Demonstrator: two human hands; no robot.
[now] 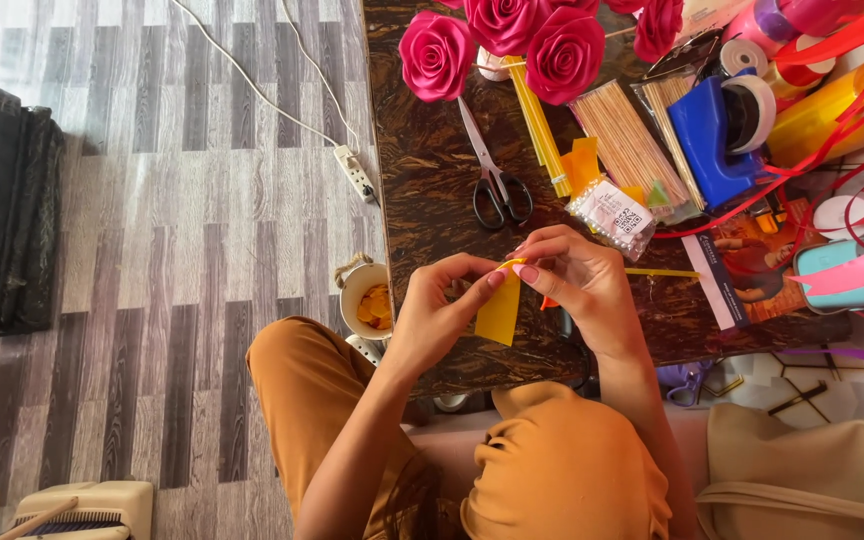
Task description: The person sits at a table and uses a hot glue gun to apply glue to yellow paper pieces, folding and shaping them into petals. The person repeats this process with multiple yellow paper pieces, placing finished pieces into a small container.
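Over the dark marbled tabletop [432, 200], left hand [442, 305] and right hand [577, 280] both pinch a yellow paper piece [500, 312] at its top edge. Grip of each is clamped on it; black-handled scissors [492, 175] lie just beyond.

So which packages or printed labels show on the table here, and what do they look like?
Bead bag: above the right hand, small clear packet, white square label.
Stick packs: clear sleeves of pale wooden sticks, beside the blue tape dispenser.
Booklet: right of the hands, printed cover, white strip.
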